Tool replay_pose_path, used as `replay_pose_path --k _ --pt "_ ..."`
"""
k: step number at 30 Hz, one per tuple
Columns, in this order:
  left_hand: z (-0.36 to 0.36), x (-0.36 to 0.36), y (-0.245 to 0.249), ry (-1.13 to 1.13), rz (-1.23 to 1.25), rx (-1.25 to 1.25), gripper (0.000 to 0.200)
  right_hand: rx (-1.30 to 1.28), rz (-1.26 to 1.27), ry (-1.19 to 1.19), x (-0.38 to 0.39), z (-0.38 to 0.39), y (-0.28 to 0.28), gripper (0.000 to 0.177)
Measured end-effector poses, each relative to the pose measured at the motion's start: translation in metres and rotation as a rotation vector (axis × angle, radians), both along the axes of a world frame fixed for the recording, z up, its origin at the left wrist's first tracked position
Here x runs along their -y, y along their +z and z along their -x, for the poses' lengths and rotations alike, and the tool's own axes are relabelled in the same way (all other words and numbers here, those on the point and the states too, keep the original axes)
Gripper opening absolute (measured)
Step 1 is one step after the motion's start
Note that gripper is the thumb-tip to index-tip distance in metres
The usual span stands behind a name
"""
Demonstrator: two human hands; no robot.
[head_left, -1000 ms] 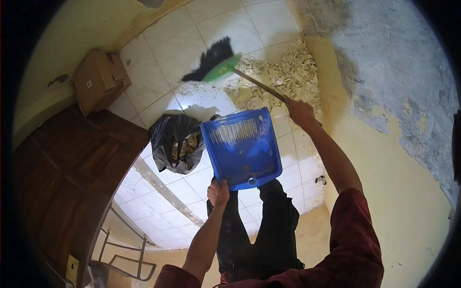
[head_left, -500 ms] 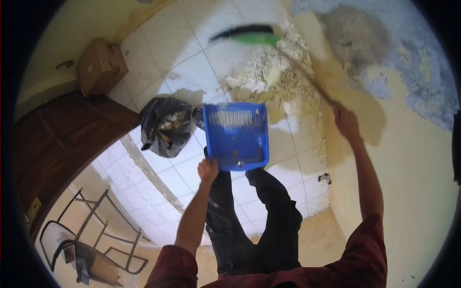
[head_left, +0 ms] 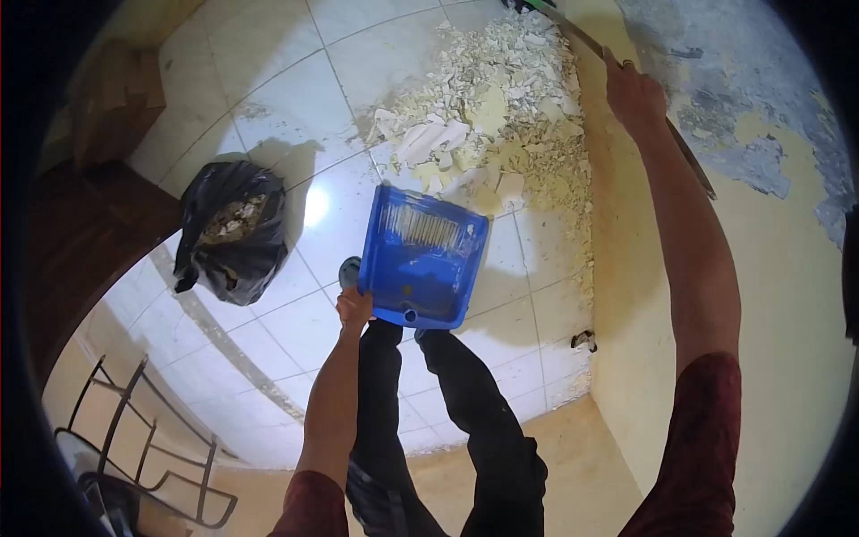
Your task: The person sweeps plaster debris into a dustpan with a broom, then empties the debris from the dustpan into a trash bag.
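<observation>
My left hand (head_left: 354, 306) is closed on the near left edge of a blue dustpan (head_left: 428, 268), which has a whitish ribbed band inside. The dustpan's far edge faces a heap of white and yellowish plaster flakes (head_left: 501, 98) on the tiles. My right hand (head_left: 637, 97) grips the stick of a broom (head_left: 582, 38) beside the wall. The broom's green and black head shows only in part at the top edge, at the far end of the heap.
A black plastic bag (head_left: 264, 259) with debris in it stands on the tiles to the left. Farther left is a cardboard box (head_left: 121, 103). A metal chair frame (head_left: 148, 438) lies at lower left. The peeling wall (head_left: 716, 242) bounds the right side.
The broom has swung up and right to the far end of the heap, with my right hand higher. The dustpan has tilted slightly and shifted left in view as the camera moved.
</observation>
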State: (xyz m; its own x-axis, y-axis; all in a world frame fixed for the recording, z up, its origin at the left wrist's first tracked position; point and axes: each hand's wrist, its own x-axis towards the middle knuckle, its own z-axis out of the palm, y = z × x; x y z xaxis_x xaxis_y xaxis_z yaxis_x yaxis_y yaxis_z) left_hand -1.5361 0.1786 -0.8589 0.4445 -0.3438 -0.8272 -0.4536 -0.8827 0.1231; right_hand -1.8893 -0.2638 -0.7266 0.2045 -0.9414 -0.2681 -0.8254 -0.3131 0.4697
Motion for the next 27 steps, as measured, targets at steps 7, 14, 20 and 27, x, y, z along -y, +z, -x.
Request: replay_pose_path --k 7,14,20,27 --pt "0.008 -0.012 -0.079 -0.041 0.054 0.088 0.027 -0.025 -0.265 0.003 -0.012 0.015 0.007 0.042" --pt "0.04 0.047 -0.082 -0.003 0.049 0.13 0.032 0.373 -0.409 -0.005 -0.07 0.009 0.04 0.033" --pt "0.049 0.068 -0.082 0.03 0.061 0.144 0.033 0.398 -0.567 -0.246 -0.133 -0.012 0.063 0.036" --pt "0.041 0.06 -0.107 0.024 0.04 0.103 0.03 0.393 -0.732 -0.327 -0.264 -0.002 0.082 0.049"
